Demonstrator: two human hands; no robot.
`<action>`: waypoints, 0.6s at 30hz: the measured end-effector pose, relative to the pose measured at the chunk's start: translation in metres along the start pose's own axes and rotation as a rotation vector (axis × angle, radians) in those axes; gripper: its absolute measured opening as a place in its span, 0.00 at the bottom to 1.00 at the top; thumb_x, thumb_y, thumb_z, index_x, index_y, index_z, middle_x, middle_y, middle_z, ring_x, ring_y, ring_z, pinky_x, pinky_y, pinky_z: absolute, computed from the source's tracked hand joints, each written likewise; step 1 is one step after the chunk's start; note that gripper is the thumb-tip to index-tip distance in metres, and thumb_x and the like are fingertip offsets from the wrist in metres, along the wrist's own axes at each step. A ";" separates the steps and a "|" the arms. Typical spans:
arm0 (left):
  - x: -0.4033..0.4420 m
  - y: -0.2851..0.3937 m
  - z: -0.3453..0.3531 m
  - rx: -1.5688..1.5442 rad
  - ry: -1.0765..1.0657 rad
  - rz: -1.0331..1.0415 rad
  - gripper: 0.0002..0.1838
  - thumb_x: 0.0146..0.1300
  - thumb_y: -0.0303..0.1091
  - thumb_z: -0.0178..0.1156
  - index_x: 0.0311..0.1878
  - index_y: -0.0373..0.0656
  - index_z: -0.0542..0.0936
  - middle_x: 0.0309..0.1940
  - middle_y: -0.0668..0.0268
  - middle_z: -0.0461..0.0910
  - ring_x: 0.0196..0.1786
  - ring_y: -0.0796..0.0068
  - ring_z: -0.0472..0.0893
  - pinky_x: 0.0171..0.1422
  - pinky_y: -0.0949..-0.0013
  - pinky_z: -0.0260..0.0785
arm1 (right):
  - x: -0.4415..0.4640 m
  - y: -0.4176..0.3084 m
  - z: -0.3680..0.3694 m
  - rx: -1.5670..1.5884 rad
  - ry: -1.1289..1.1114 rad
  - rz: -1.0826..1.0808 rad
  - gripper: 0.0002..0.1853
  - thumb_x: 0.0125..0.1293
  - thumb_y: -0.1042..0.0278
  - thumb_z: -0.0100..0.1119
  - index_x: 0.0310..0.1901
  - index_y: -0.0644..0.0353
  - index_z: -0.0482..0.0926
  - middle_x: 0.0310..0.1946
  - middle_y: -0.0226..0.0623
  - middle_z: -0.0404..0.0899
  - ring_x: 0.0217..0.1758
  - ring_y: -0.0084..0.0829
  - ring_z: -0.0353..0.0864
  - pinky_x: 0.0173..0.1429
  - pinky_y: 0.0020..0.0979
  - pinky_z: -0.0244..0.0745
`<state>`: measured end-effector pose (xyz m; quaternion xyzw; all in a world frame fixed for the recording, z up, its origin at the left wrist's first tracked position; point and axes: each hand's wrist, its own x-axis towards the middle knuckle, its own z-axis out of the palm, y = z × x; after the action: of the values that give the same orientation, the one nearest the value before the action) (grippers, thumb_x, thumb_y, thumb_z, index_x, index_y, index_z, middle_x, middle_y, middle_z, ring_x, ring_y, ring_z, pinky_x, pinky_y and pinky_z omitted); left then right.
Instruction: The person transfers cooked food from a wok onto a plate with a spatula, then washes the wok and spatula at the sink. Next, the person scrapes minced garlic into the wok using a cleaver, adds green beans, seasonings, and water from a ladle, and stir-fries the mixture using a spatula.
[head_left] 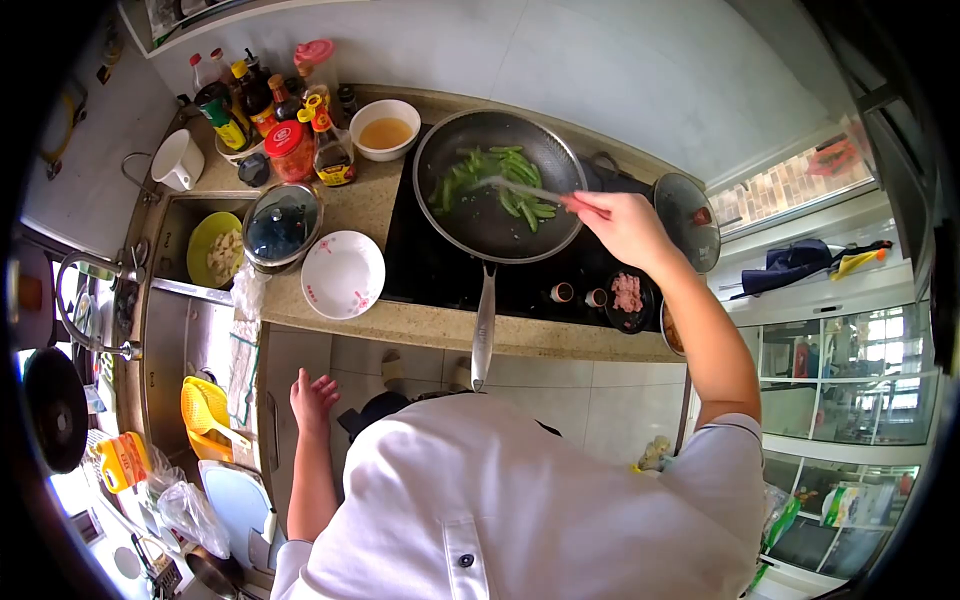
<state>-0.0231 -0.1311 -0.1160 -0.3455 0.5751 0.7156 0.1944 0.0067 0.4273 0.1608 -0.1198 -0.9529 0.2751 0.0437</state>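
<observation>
My right hand [625,228] is closed around the reddish handle of a spatula [530,190], whose far part reaches into the wok and is blurred. Green vegetable pieces [515,165] lie in the dark wok [450,150], some to the left of the spatula and some to its right. The wok sits on the black cooktop [430,275] with its steel handle [484,325] pointing toward my body; neither hand touches that handle. My left hand [313,397] hangs below the counter edge, fingers apart, holding nothing.
A white plate [343,274], a pot with a glass lid [283,226] and a bowl of yellowish liquid [385,133] stand left of the wok. Sauce bottles [333,150] are behind. Right are a dish of pink meat [628,293] and a lid [688,222].
</observation>
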 end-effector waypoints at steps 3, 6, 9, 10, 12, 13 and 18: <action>-0.001 0.003 0.003 0.015 -0.014 0.019 0.32 0.74 0.54 0.55 0.65 0.36 0.63 0.38 0.56 0.80 0.35 0.63 0.85 0.32 0.64 0.78 | 0.016 -0.004 0.004 -0.358 0.104 -0.048 0.14 0.67 0.62 0.62 0.53 0.49 0.86 0.38 0.44 0.86 0.40 0.48 0.86 0.45 0.39 0.81; -0.002 0.002 0.000 0.017 0.001 0.018 0.33 0.73 0.55 0.56 0.65 0.36 0.62 0.37 0.56 0.80 0.35 0.62 0.84 0.34 0.63 0.77 | 0.008 -0.008 -0.018 -0.338 0.015 0.024 0.13 0.67 0.62 0.60 0.52 0.47 0.86 0.39 0.44 0.86 0.41 0.48 0.85 0.45 0.44 0.81; 0.006 -0.010 -0.013 -0.010 0.027 -0.013 0.33 0.73 0.54 0.55 0.66 0.35 0.62 0.38 0.55 0.80 0.35 0.61 0.85 0.32 0.63 0.78 | -0.011 -0.016 -0.063 -0.387 -0.073 0.010 0.12 0.67 0.61 0.61 0.51 0.46 0.87 0.39 0.43 0.86 0.39 0.46 0.85 0.44 0.40 0.80; 0.009 -0.016 -0.020 -0.024 0.043 -0.035 0.33 0.74 0.54 0.55 0.66 0.36 0.62 0.40 0.54 0.81 0.36 0.61 0.86 0.31 0.63 0.79 | -0.014 -0.005 -0.082 -0.312 -0.113 0.062 0.12 0.66 0.64 0.64 0.51 0.47 0.87 0.38 0.41 0.87 0.37 0.41 0.86 0.43 0.35 0.80; 0.013 -0.026 -0.030 -0.039 0.055 -0.050 0.33 0.73 0.54 0.55 0.66 0.36 0.62 0.40 0.54 0.80 0.36 0.60 0.85 0.31 0.62 0.79 | -0.024 -0.010 -0.120 -0.154 -0.145 0.080 0.14 0.65 0.72 0.64 0.52 0.55 0.86 0.40 0.40 0.89 0.40 0.30 0.88 0.46 0.30 0.79; 0.013 -0.030 -0.034 -0.049 0.067 -0.062 0.33 0.73 0.54 0.55 0.66 0.36 0.62 0.40 0.54 0.80 0.36 0.60 0.85 0.31 0.61 0.79 | -0.028 -0.023 -0.137 -0.201 -0.180 0.104 0.14 0.65 0.72 0.64 0.52 0.56 0.86 0.41 0.41 0.89 0.42 0.30 0.89 0.48 0.30 0.80; 0.011 -0.034 -0.036 -0.059 0.063 -0.058 0.31 0.73 0.54 0.55 0.64 0.37 0.63 0.39 0.55 0.80 0.35 0.61 0.85 0.32 0.61 0.78 | -0.017 -0.021 -0.108 -0.106 -0.354 0.087 0.14 0.65 0.73 0.63 0.52 0.58 0.86 0.44 0.40 0.89 0.46 0.30 0.89 0.52 0.29 0.80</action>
<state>0.0024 -0.1575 -0.1512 -0.3899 0.5491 0.7153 0.1867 0.0345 0.4612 0.2629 -0.1130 -0.9528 0.2431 -0.1429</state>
